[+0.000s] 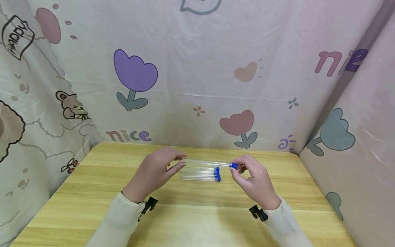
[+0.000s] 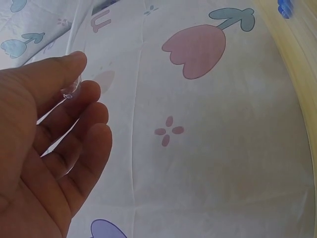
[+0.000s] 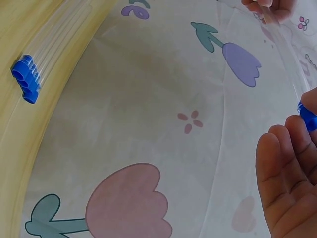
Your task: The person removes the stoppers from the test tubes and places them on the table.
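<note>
Between my two hands a clear test tube [image 1: 210,162] with a blue cap [image 1: 233,166] is held nearly level above the table. My left hand [image 1: 157,169] pinches its rounded bottom end between thumb and fingers, which the left wrist view shows close up at the tube tip [image 2: 72,90]. At the other end, my right hand [image 1: 254,178] pinches the blue cap, partly hidden by the thumb in the right wrist view. Just below the raised tube, several more capped tubes [image 1: 199,174] lie side by side on the table, their blue caps [image 3: 26,79] all pointing right.
The wooden table [image 1: 197,219] carries the row of tubes near its middle. A printed cloth [image 1: 197,68] hangs behind the table's far edge, and more cloth walls [image 1: 361,164] close in both sides. Black wrist mounts [image 1: 258,213] sit at both cuffs.
</note>
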A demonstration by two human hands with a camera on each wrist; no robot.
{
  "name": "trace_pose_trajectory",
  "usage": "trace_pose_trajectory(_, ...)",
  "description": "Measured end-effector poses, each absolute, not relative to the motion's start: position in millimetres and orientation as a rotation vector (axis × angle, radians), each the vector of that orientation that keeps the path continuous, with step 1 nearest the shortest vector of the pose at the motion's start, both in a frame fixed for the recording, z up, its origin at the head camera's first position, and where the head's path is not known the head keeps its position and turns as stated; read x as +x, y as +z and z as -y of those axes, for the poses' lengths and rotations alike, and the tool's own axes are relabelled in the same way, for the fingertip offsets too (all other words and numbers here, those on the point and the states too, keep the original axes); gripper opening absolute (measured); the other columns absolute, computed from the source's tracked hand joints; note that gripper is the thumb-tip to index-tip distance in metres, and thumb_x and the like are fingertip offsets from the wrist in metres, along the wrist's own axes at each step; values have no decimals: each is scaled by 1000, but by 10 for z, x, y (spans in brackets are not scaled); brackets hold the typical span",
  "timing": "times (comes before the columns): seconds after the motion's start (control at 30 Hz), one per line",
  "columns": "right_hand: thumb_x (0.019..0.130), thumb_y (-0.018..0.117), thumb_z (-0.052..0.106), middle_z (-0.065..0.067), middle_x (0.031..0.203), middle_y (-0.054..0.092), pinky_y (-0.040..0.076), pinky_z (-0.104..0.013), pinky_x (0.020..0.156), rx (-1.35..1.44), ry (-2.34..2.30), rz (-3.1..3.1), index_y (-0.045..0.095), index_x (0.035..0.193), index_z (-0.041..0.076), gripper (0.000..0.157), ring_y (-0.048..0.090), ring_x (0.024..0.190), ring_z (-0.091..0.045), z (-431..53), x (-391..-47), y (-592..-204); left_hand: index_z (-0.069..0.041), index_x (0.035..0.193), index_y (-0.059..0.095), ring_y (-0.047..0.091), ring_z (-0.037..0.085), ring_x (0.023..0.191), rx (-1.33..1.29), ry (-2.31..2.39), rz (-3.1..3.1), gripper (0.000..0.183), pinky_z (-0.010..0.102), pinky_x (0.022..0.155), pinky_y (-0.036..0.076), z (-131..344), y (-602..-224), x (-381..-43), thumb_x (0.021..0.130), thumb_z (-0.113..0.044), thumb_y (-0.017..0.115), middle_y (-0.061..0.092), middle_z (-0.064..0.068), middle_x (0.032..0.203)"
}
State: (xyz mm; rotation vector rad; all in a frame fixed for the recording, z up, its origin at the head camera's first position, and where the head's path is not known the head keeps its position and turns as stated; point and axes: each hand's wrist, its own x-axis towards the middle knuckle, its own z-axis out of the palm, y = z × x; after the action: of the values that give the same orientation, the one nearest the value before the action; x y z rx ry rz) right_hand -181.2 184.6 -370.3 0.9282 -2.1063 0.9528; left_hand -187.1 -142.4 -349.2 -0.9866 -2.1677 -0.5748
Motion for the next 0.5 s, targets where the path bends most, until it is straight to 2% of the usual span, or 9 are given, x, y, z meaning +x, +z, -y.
trace_pose_trajectory(0.27,86,76,-1,3,93,66,53,-15,75,925,953,2129,69,101,10,20,60,78,-14,-1856,-1810,-3719,-13,108,75,69,12,92,-998,-587,2166,21,30,74,59,1420,-3515,-1872,90,-19,82,75,-4,101)
trace_pose_trajectory(0.5,87,76,0,3,93,66,54,-16,75,923,961,2136,69,102,10,19,60,80,-13,-1852,-1812,-3710,-13,108,75,68,11,87,-995,-590,2143,21,28,71,58,1434,-3504,-1877,89,-19,82,74,-2,99)
